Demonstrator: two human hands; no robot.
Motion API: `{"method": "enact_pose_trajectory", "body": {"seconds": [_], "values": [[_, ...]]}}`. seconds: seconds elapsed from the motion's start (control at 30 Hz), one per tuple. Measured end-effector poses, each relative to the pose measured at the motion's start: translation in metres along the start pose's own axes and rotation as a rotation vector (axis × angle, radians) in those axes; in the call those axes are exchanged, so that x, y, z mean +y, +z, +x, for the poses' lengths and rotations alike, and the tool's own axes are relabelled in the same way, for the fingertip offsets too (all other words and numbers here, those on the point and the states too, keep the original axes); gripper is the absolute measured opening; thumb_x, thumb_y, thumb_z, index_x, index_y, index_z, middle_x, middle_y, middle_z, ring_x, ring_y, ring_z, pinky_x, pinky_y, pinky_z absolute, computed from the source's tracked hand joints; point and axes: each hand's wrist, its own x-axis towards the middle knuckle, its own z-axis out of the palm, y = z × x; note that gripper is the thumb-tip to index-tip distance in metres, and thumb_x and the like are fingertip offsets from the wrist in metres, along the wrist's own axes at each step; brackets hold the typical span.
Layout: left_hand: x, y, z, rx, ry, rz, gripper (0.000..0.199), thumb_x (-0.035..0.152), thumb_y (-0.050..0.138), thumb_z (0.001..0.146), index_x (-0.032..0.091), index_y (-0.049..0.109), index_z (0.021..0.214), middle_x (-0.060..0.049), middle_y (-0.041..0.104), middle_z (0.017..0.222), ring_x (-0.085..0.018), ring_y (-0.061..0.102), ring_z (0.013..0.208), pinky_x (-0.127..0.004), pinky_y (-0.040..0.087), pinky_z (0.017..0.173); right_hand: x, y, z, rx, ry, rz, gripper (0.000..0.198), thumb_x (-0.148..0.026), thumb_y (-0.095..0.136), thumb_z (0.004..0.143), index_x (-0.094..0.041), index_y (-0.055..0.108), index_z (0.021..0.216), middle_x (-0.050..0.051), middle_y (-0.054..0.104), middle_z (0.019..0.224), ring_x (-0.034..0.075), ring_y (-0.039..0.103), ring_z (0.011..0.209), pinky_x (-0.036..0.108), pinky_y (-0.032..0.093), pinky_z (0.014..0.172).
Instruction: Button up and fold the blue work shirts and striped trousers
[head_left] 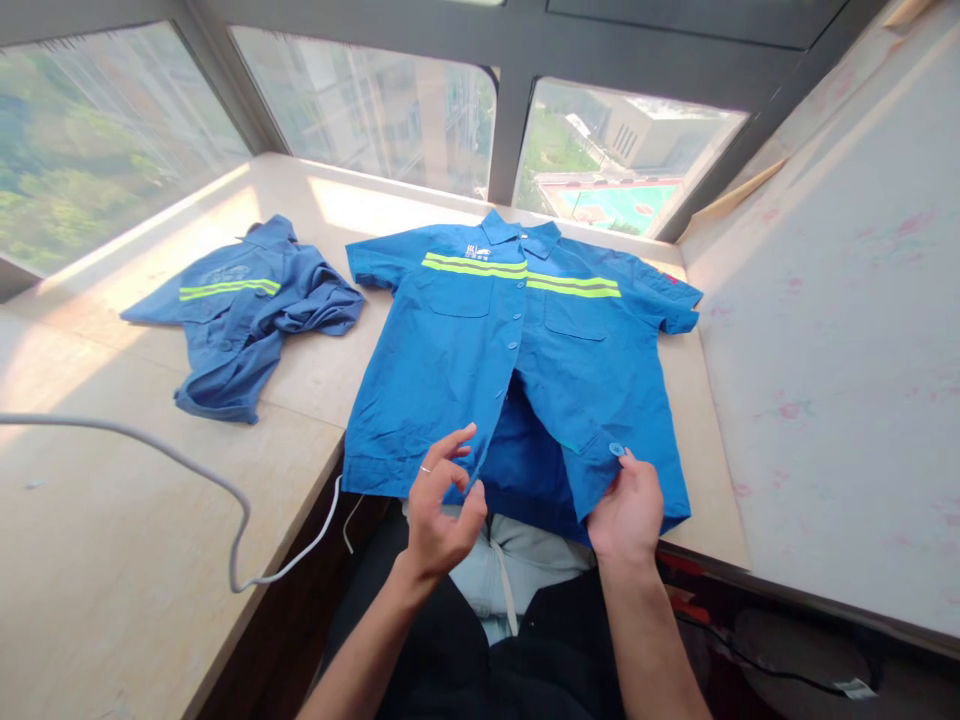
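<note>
A blue short-sleeved work shirt [442, 340] with yellow-green reflective stripes lies front up, its collar toward the window. Its upper front is closed along the button line, while the lower front hangs apart and shows the inside. My left hand [442, 500], a ring on one finger, pinches the lower edge of the left front panel between thumb and finger; the other fingers are raised. My right hand [628, 505] grips the lower right panel's edge, folded over, with the thumb beside a blue button [616, 450].
Left on the sill lies a second, crumpled blue shirt [232, 310]. A white cable [240, 510] loops over the sill's front edge [300, 500]. Windows [375, 120] stand behind, and a flower-patterned wall [832, 330] closes off the right. A dark cable [757, 665] runs low at right.
</note>
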Motion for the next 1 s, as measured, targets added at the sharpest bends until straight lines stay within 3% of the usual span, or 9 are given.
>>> {"method": "enact_pose_trajectory", "body": {"seconds": [0.1, 0.17, 0.3, 0.37, 0.47, 0.67, 0.77, 0.87, 1.0], "values": [[-0.006, 0.011, -0.003, 0.228, -0.168, -0.199, 0.019, 0.030, 0.049, 0.088, 0.021, 0.044, 0.072, -0.010, 0.069, 0.122, -0.026, 0.066, 0.109, -0.042, 0.053, 0.091, -0.002, -0.007, 0.002, 0.061, 0.067, 0.107, 0.030, -0.042, 0.050, 0.077, -0.023, 0.065, 0.093, 0.002, 0.069, 0.084, 0.022, 0.065, 0.078, 0.038, 0.053, 0.076], [-0.010, 0.016, -0.004, 0.377, -0.242, -0.286, 0.013, 0.028, 0.046, 0.089, 0.021, 0.048, 0.079, -0.007, 0.071, 0.116, -0.023, 0.068, 0.102, -0.038, 0.054, 0.086, -0.005, -0.012, 0.000, 0.122, 0.032, 0.130, 0.032, -0.042, 0.049, 0.077, -0.023, 0.066, 0.097, 0.003, 0.071, 0.089, 0.023, 0.066, 0.082, 0.039, 0.054, 0.077], [-0.013, 0.019, -0.005, 0.553, -0.248, -0.350, 0.011, 0.027, 0.044, 0.092, 0.022, 0.052, 0.088, 0.002, 0.072, 0.090, -0.015, 0.068, 0.081, -0.026, 0.053, 0.071, -0.014, -0.022, -0.006, 0.178, -0.052, 0.174, 0.035, -0.045, 0.048, 0.077, -0.023, 0.066, 0.098, 0.005, 0.071, 0.095, 0.027, 0.068, 0.089, 0.044, 0.055, 0.079], [-0.012, 0.020, -0.007, 0.566, -0.235, -0.358, 0.010, 0.026, 0.046, 0.092, 0.022, 0.052, 0.085, 0.001, 0.072, 0.093, -0.016, 0.069, 0.083, -0.028, 0.054, 0.075, -0.020, -0.025, -0.007, 0.194, -0.061, 0.204, 0.033, -0.045, 0.049, 0.077, -0.023, 0.066, 0.095, 0.006, 0.071, 0.096, 0.028, 0.068, 0.091, 0.045, 0.056, 0.078], [-0.006, 0.020, -0.010, 0.379, -0.166, -0.272, 0.014, 0.024, 0.052, 0.089, 0.021, 0.048, 0.076, -0.007, 0.070, 0.117, -0.023, 0.067, 0.106, -0.038, 0.053, 0.092, -0.024, -0.027, -0.008, 0.245, -0.097, 0.242, 0.025, -0.040, 0.051, 0.076, -0.024, 0.065, 0.088, 0.005, 0.071, 0.094, 0.029, 0.068, 0.094, 0.046, 0.056, 0.079], [-0.003, 0.020, -0.005, -0.414, 0.118, 0.141, 0.011, 0.017, 0.055, 0.088, 0.022, 0.051, 0.079, -0.013, 0.068, 0.125, -0.027, 0.060, 0.124, -0.041, 0.050, 0.099, -0.021, -0.030, -0.012, 0.214, -0.257, 0.191, 0.015, -0.036, 0.050, 0.078, -0.025, 0.061, 0.079, 0.002, 0.068, 0.089, 0.026, 0.066, 0.092, 0.041, 0.054, 0.078], [-0.008, 0.021, 0.003, -0.719, 0.225, 0.320, 0.005, 0.019, 0.060, 0.087, 0.021, 0.057, 0.083, -0.012, 0.069, 0.122, -0.030, 0.055, 0.129, -0.047, 0.046, 0.104, -0.022, -0.034, -0.015, 0.141, -0.328, 0.067, 0.020, -0.036, 0.047, 0.082, -0.022, 0.062, 0.082, 0.006, 0.068, 0.103, 0.027, 0.065, 0.096, 0.041, 0.053, 0.078], [-0.011, 0.018, 0.010, -0.830, 0.237, 0.386, 0.016, 0.035, 0.063, 0.090, 0.020, 0.062, 0.088, -0.012, 0.069, 0.121, -0.032, 0.057, 0.126, -0.048, 0.045, 0.105, -0.029, -0.037, -0.019, -0.083, -0.474, -0.129, 0.016, -0.028, 0.049, 0.083, -0.019, 0.060, 0.075, 0.009, 0.064, 0.122, 0.028, 0.063, 0.107, 0.043, 0.052, 0.087], [-0.009, 0.012, 0.018, -0.852, 0.134, 0.373, 0.018, 0.033, 0.055, 0.093, 0.020, 0.066, 0.099, -0.010, 0.072, 0.108, -0.024, 0.066, 0.105, -0.035, 0.049, 0.094, -0.032, -0.023, -0.022, -0.732, -0.652, -0.512, 0.010, -0.015, 0.053, 0.086, -0.020, 0.058, 0.080, 0.010, 0.061, 0.136, 0.027, 0.057, 0.125, 0.044, 0.048, 0.103]]}}
